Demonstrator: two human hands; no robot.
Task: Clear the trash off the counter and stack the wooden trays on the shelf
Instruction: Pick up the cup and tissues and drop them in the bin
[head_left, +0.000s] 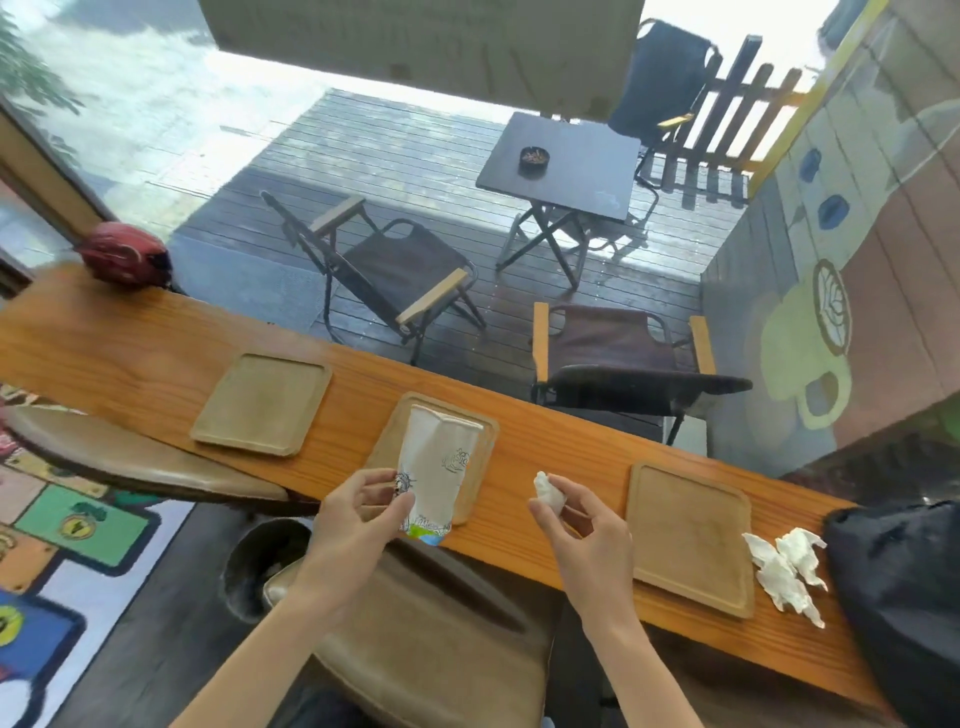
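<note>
Mid-clearing, judged from what lies on the long orange-brown wooden counter (156, 353). Three flat pale wooden trays with raised rims counted along it: left tray (262, 402), middle tray (387, 441), right tray (691, 535), all still on the counter, none stacked.

Left hand (358, 512) pinched on the lower end of a flattened white printed paper bag (436, 470), thumb and fingertips closed on it. Bag's long axis running away from the body, its upper part over the middle tray, its lower end past the near counter edge.

Right hand (582, 525) just right of the middle tray, fingers curled narrowly around a small crumpled white tissue (548, 491), held above the counter.

Two more crumpled white tissues (787, 569) lying just right of the right tray, touching each other, beside a black fabric bag (898, 597). Right hand clearly nearer to them, but already full.

Round dark bin (262, 564) below the counter, left of the middle tray, close under the left hand. Likely next: dropping both held pieces there. Shelf not in view.
</note>
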